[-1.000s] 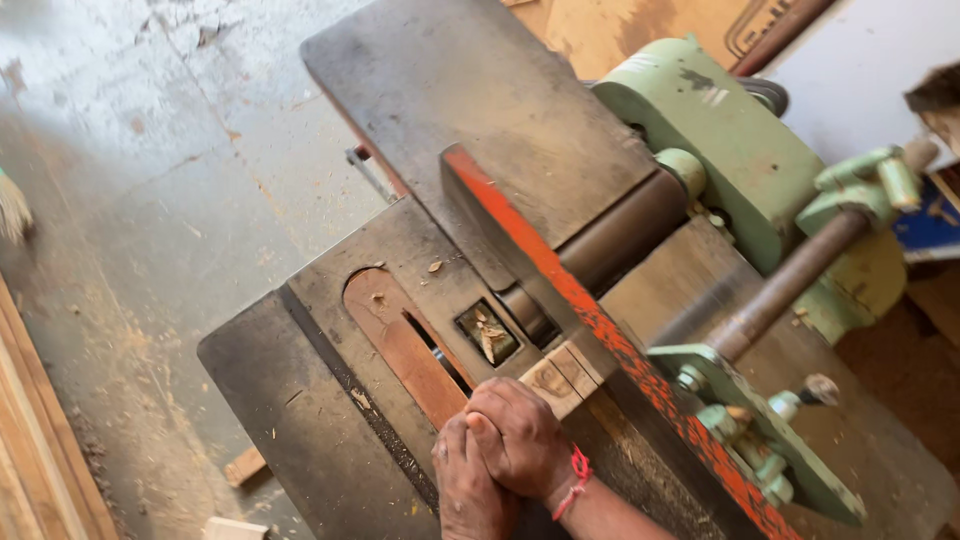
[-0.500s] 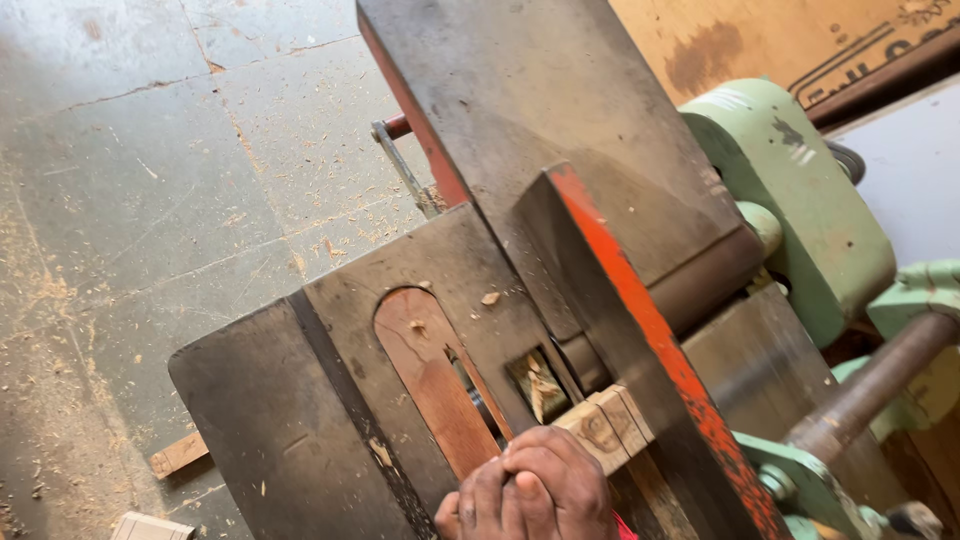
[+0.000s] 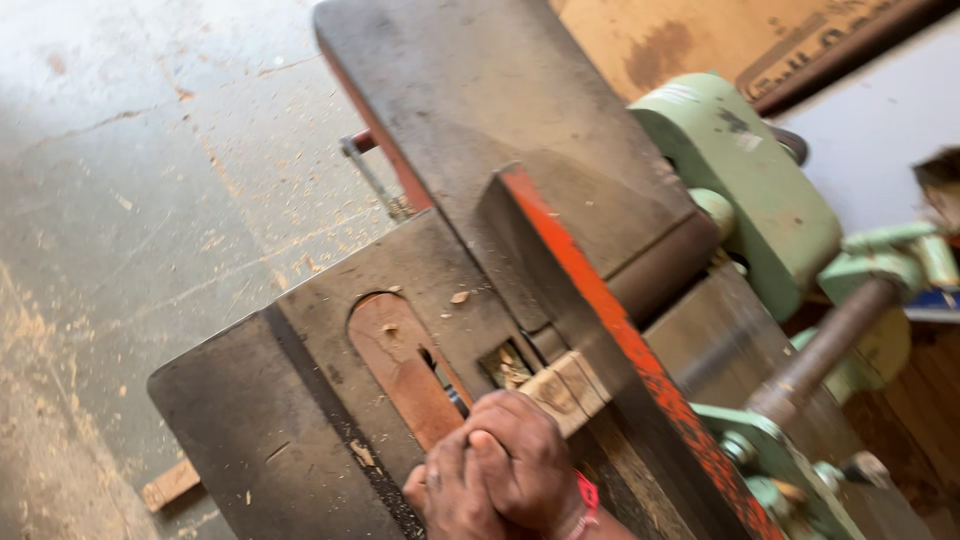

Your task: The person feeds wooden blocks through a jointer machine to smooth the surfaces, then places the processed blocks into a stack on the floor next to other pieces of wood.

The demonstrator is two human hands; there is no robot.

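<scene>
We clench both hands, right hand (image 3: 520,460) stacked over left hand (image 3: 440,495), around the near end of a wood block (image 3: 565,390); its long axis runs away from us along the red fence (image 3: 620,340) on the machine table (image 3: 250,400).

Small block of pale wood (image 3: 565,392), rectangular, with dark lines across its top face. Lying flat on the dark metal desk (image 3: 250,420) of a woodworking machine, long side pressed against the tall fence with the orange-red edge (image 3: 610,320). Far end pointing toward 1 o'clock, sitting just beside a small square opening littered with wood chips (image 3: 505,365). Near end, at 7 o'clock, hidden under two hands stacked one over the other: right hand (image 3: 525,465) on top, fingers curled down over the block, left hand (image 3: 445,495) beneath and partly covered. Rusty oval insert plate (image 3: 400,365) with a narrow slot at 9 o'clock from the block.
</scene>
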